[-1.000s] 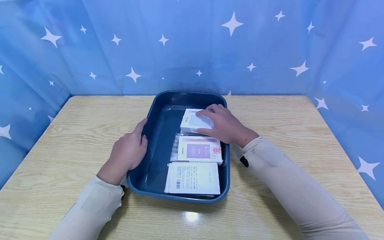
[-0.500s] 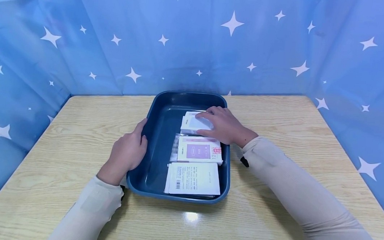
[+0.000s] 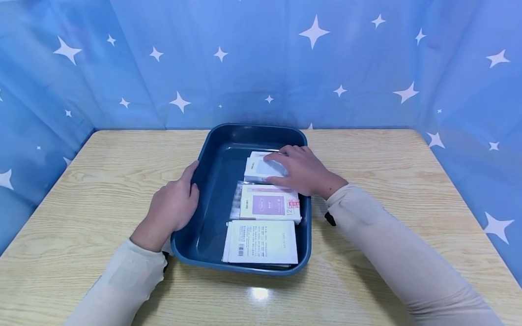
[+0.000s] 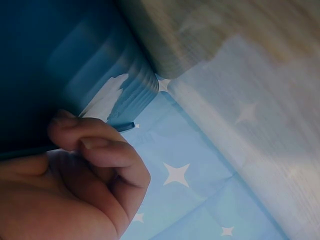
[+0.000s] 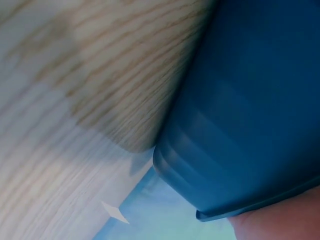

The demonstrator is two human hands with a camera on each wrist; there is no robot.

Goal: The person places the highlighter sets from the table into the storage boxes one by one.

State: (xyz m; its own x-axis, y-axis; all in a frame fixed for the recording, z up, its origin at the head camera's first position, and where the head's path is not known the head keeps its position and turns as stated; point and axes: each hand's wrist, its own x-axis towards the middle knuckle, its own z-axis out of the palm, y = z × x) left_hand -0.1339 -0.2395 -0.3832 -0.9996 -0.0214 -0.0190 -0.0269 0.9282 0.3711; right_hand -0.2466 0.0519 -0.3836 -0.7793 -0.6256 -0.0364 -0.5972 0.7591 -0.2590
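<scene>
A dark blue plastic tray [image 3: 217,195] holds several flat white boxes along its right side. My left hand [image 3: 172,205] grips the tray's left rim; in the left wrist view its curled fingers [image 4: 107,152] lie by the outer wall. My right hand [image 3: 302,170] reaches over the right rim and holds a small white box [image 3: 258,169] at the far end, thumb on the near side. Another white box shows just behind it. Nearer lie a white box with a purple label [image 3: 267,205] and a white box with printed text and a barcode [image 3: 263,242].
A clear plastic wrapper [image 3: 236,201] sticks out left of the purple-labelled box. The tray stands on a wood-grain table [image 3: 110,175]. Behind and at both sides hangs a blue curtain [image 3: 247,83] with white stars.
The small white box under my right hand has come down slightly and a little nearer, baring the edge of the box behind it. My left hand keeps its place on the rim.
</scene>
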